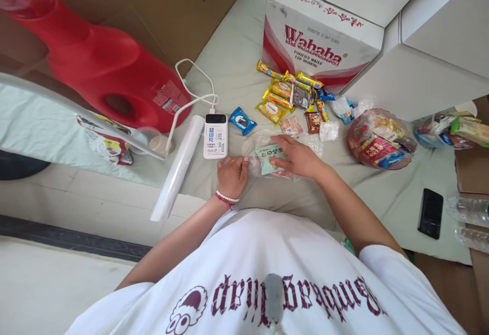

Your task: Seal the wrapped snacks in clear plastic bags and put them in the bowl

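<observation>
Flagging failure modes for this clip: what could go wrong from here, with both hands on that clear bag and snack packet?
1. The right hand presses a green snack packet on a thin clear bag; the left hand has only the bag's edge, so its grip could slip or the film tear.
2. The power bank and its white cable lie right beside the left hand; a sideways move could snag them.

White printed T-shirt [267, 274]; beaded bracelet [226, 198]

- Clear bag [260, 144]: thin crinkled plastic, glossy.
- Green snack packet [272, 159]: matt-looking foil (print legible).
- Power bank [216, 135]: smooth white plastic.
- Bed sheet [229, 60]: soft matt cloth.
- Wahaha box [317, 39]: printed cardboard.
</observation>
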The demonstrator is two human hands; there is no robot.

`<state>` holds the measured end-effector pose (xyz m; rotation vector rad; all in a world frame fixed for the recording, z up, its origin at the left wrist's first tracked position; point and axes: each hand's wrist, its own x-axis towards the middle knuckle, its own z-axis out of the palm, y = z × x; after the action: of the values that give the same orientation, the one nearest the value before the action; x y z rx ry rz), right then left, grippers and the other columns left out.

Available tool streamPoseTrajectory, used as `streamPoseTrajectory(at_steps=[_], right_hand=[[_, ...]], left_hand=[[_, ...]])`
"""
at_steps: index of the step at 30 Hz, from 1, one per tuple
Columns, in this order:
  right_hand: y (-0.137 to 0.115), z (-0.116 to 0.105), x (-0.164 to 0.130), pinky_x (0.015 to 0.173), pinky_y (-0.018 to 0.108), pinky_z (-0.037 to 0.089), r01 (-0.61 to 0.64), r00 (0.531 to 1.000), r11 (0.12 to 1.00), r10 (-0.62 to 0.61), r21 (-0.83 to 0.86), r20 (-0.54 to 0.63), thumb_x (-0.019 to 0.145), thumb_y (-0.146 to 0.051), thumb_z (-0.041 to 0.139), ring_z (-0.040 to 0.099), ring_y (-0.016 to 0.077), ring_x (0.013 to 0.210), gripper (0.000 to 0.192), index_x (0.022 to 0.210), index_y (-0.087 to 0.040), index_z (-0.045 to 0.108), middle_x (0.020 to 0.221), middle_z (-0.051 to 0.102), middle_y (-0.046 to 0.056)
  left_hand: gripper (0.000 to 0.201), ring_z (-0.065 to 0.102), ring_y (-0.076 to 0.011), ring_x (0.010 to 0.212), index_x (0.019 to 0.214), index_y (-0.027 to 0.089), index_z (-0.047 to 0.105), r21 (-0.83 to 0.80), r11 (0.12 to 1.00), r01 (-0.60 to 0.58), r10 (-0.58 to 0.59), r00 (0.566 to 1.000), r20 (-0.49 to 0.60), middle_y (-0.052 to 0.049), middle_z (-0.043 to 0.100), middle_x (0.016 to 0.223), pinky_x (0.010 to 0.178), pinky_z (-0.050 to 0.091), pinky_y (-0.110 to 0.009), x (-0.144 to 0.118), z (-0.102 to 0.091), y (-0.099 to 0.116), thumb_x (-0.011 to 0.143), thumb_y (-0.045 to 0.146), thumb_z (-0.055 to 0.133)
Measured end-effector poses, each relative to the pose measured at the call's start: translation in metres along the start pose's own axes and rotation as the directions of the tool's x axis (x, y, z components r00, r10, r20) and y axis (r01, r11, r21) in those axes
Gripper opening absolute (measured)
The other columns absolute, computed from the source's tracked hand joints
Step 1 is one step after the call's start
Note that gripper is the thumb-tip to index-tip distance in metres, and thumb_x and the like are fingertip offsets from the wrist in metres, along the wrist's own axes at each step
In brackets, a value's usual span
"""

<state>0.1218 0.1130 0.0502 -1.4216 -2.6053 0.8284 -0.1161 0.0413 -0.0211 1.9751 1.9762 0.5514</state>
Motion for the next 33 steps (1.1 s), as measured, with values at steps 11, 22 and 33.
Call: streamPoseTrajectory(at_steps=[11, 22, 33], right_hand=[[0.014, 0.010, -0.009, 0.088, 0.030, 0.047, 0.014, 0.998, 0.999, -0.017, 0.051, 0.055, 0.101, -0.021, 0.053, 0.066, 0.0224, 0.102, 0.028, 0.116, -0.022, 0.076, 0.109, 0.073, 0.008], [0.004, 0.018, -0.004, 0.072, 0.028, 0.040, -0.130, 0.988, 0.984, 0.138, -0.119, 0.062, 0.103, -0.024, 0.048, 0.065, 0.0198, 0.093, 0.030, 0.115, -0.024, 0.076, 0.106, 0.071, 0.006], [0.031, 0.012, 0.007, 0.101, 0.040, 0.042, -0.168, 0.984, 0.982, 0.161, -0.091, -0.074, 0.089, -0.043, 0.073, 0.052, 0.0339, 0.122, 0.063, 0.143, -0.012, 0.061, 0.131, 0.065, 0.019]], left_hand=[[0.046, 0.060, -0.0260, 0.081, 0.069, 0.023, 0.054, -0.058, 0.998, 0.017, -0.018, 1.000, -0.012, -0.007, 0.062, 0.068, 0.078, 0.036, -0.039, 0.003, 0.003, -0.003, 0.107, 0.038, 0.033], [0.024, 0.060, -0.0281, 0.109, 0.119, 0.028, 0.068, 0.021, 0.882, -0.472, 0.411, 0.744, -0.527, -0.010, 0.073, 0.116, 0.092, 0.040, -0.043, -0.031, -0.023, 0.012, 0.096, 0.031, 0.061], [0.041, 0.063, -0.0258, 0.107, 0.136, 0.027, 0.068, 0.103, 0.814, -0.571, 0.541, 0.811, 0.225, -0.007, 0.069, 0.141, 0.081, 0.040, -0.044, -0.004, 0.006, 0.048, 0.104, 0.017, 0.043]])
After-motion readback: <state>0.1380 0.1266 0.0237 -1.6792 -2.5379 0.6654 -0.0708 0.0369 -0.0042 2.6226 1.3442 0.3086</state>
